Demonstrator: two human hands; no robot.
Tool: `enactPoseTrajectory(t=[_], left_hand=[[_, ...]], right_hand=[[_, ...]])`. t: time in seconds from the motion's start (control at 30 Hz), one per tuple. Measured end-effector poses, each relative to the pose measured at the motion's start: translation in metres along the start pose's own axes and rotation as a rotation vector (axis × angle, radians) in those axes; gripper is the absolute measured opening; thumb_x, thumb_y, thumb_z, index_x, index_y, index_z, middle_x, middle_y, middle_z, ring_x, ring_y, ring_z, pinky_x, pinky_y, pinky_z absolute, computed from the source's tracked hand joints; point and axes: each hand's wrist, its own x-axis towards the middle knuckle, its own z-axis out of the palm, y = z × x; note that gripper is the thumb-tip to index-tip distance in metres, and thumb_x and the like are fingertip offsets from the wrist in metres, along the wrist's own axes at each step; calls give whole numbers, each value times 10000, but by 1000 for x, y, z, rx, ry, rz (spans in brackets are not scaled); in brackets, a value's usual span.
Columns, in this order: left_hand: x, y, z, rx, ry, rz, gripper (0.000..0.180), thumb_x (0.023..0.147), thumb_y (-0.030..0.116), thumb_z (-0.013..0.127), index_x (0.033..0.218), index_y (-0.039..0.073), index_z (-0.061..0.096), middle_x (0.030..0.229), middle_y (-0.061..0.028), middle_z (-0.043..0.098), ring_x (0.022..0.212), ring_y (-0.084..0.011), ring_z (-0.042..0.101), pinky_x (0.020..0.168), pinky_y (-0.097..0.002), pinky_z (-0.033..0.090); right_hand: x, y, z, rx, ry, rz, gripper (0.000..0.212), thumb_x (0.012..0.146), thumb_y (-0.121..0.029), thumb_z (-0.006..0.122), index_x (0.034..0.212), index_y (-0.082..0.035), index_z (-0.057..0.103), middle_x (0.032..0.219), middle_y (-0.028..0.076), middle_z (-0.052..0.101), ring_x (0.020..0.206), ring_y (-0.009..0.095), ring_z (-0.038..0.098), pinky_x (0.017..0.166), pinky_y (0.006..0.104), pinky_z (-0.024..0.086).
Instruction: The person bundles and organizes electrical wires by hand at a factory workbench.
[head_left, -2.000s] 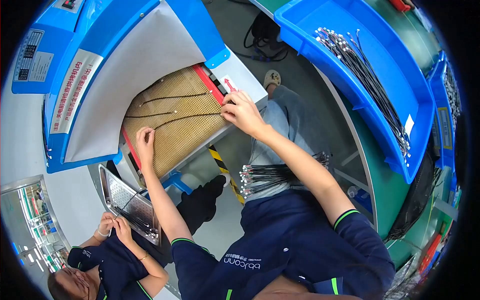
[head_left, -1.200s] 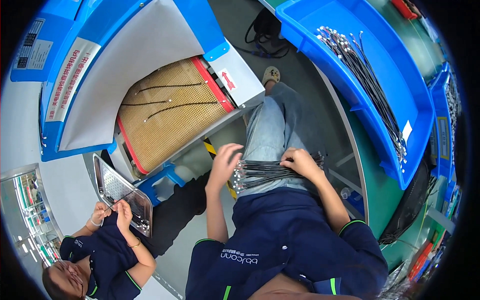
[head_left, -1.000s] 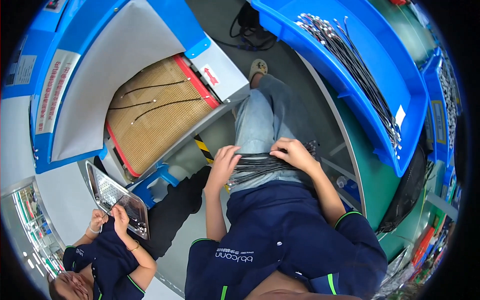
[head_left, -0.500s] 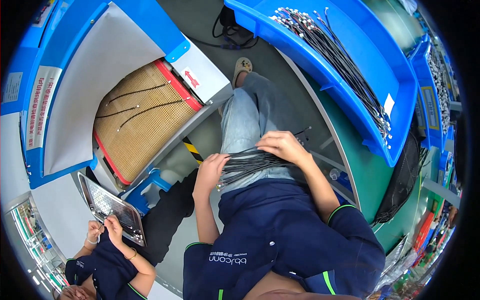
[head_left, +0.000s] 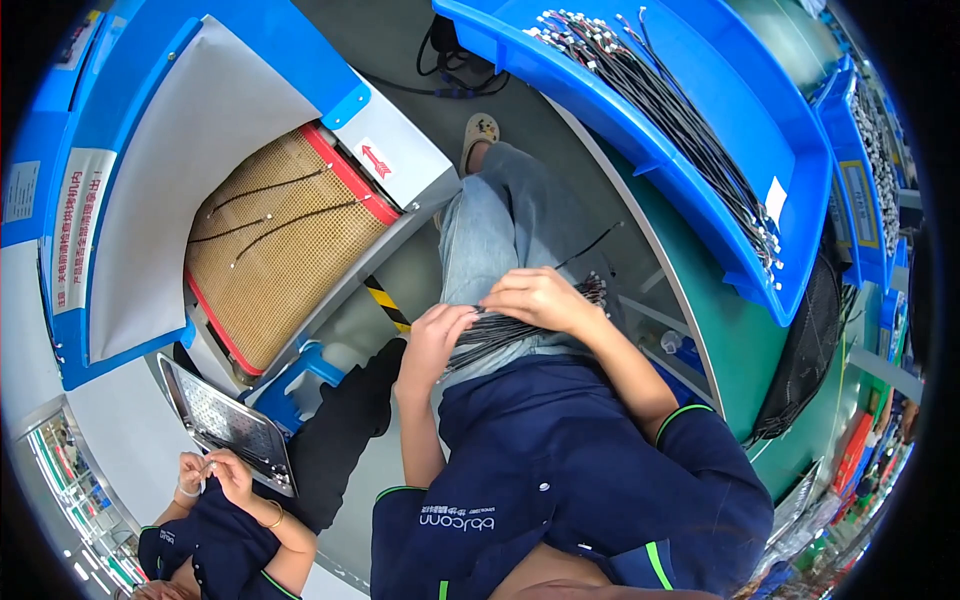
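Note:
Across my lap lies a bundle of black cables (head_left: 490,337) with small connectors at its right end. My left hand (head_left: 433,340) is closed at the bundle's left end, with thumb and fingertips pinching a black cable. Close beside it, my right hand (head_left: 535,300) pinches the same cable above the bundle. A single cable end (head_left: 592,245) sticks out past my right hand, up and to the right. My palms and fingers hide part of the bundle.
At left, several black cables lie on a mesh conveyor belt (head_left: 290,230) of a blue-and-white machine. A blue bin (head_left: 690,160) at upper right holds many cables with white connectors. Lower left, a co-worker's hands (head_left: 215,475) work beside a metal tray (head_left: 225,400).
My right hand has moved left, close to my left hand. A single cable now stands out from the bundle toward the upper right, and more connector ends show at the bundle's right.

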Motion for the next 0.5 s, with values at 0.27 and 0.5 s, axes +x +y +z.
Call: enactPoseTrajectory(t=[0.27, 0.5], left_hand=[[6, 21, -1, 185, 55, 130, 128, 849, 94, 631, 901, -23, 632, 734, -127, 597, 666, -254, 590, 622, -342, 461], [8, 28, -1, 161, -13, 117, 114, 846, 90, 632, 868, -22, 633, 706, -122, 587, 654, -259, 573, 614, -349, 452]], right_hand=[[-2, -2, -3, 65, 67, 81, 183, 756, -128, 683, 930, -76, 674, 865, 19, 640, 809, 202, 639, 684, 304, 527], [-2, -9, -14, -35, 24, -54, 167, 751, -109, 688, 904, -45, 673, 884, 37, 651, 762, 193, 627, 652, 299, 517]])
